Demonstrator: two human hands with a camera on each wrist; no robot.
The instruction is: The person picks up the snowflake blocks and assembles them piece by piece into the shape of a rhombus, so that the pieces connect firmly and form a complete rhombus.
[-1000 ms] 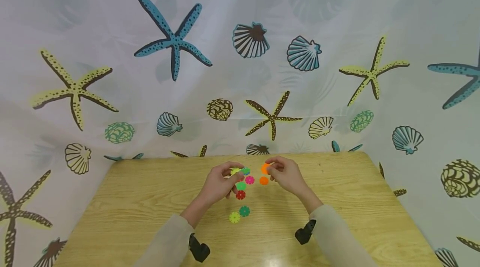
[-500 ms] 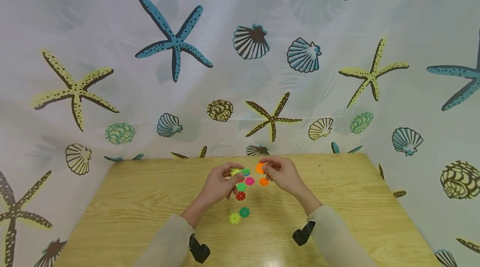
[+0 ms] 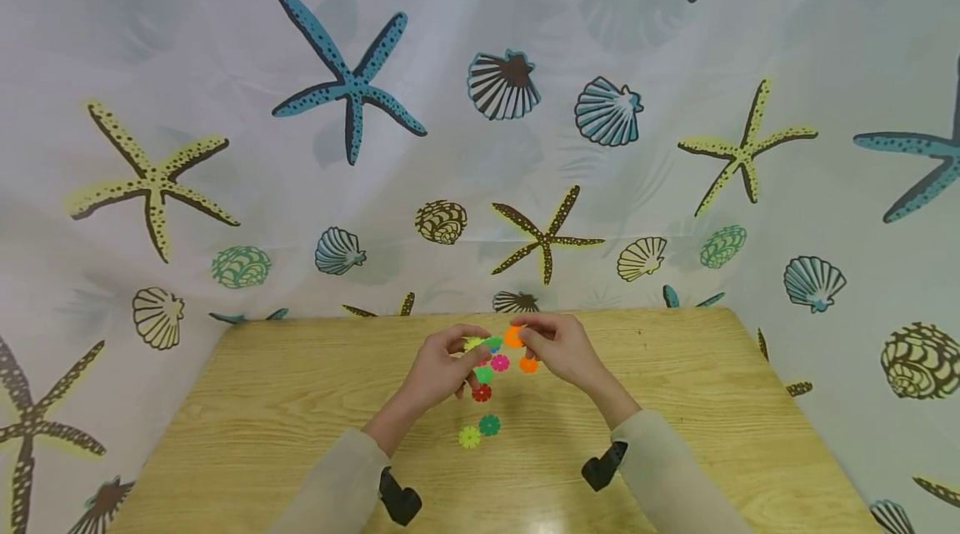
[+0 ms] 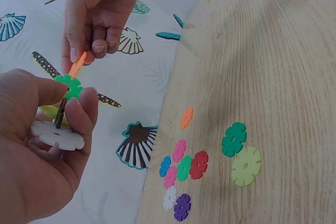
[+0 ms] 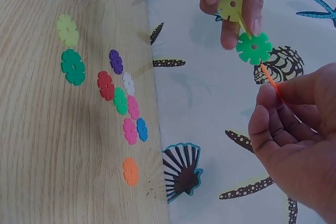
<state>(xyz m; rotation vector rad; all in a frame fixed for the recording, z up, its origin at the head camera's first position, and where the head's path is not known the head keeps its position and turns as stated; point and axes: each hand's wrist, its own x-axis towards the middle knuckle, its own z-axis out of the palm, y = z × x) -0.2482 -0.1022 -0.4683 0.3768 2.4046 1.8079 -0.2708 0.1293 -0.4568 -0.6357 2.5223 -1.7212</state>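
Over the far part of the table, my left hand [image 3: 442, 367] grips a small cluster of joined, notched plastic discs shaped like flowers. A white disc [image 4: 58, 136], a dark disc [image 4: 60, 113], a yellow disc [image 5: 230, 4] and a green disc [image 5: 254, 49] show in it. Facing it, my right hand [image 3: 558, 346] pinches an orange disc [image 3: 513, 336] between thumb and fingers. In the right wrist view the orange disc stands edge-on, its tip at the green disc's rim; whether it sits in a notch I cannot tell. My fingers partly cover the cluster.
Loose discs lie flat on the wooden table [image 3: 300, 417] below my hands: orange [image 5: 130, 171], red [image 4: 199, 164], purple [image 4: 182, 207], blue [image 4: 165, 166], dark green [image 4: 234, 139], pale yellow [image 4: 246, 166] and others. A curtain [image 3: 480, 142] printed with shells and starfish hangs behind the table.
My right hand has moved left with the orange disc, closing the gap to the green disc. The left hand stays nearly still, and the loose discs lie unchanged.
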